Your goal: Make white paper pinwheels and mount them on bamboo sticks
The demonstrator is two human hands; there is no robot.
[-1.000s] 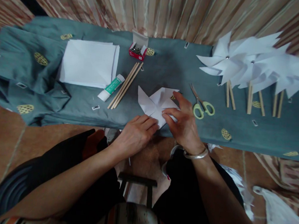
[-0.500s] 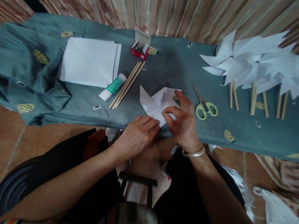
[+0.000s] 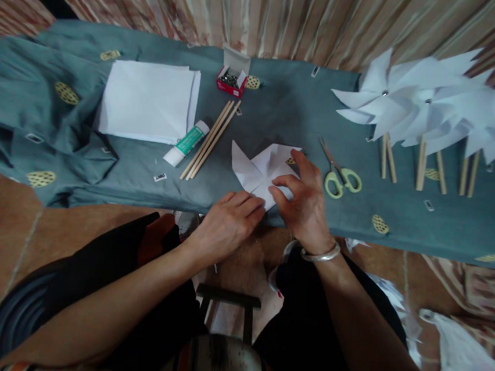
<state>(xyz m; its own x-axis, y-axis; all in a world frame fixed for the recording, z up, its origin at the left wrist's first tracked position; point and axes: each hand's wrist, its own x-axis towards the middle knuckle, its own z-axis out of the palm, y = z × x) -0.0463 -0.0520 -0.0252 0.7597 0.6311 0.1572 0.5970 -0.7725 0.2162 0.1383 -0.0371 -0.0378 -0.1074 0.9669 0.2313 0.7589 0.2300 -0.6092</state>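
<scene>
Teal cloth [image 3: 287,116] bears folded paper [image 3: 257,171]; left hand [image 3: 232,219] curled at seven o'clock, hold unclear; right hand [image 3: 306,203], four o'clock, pinches it closely.

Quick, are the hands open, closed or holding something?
Left hand: on the folded paper, near side; can't tell if it's pinching.
Right hand: curled at the same paper's right side; pinch can't be told.

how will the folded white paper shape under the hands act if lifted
The folded white paper shape is probably very light, looking thin. Its narrow pointed tips would likely bend easily. Its folds might loosen, since no fastener shows on it.
</scene>
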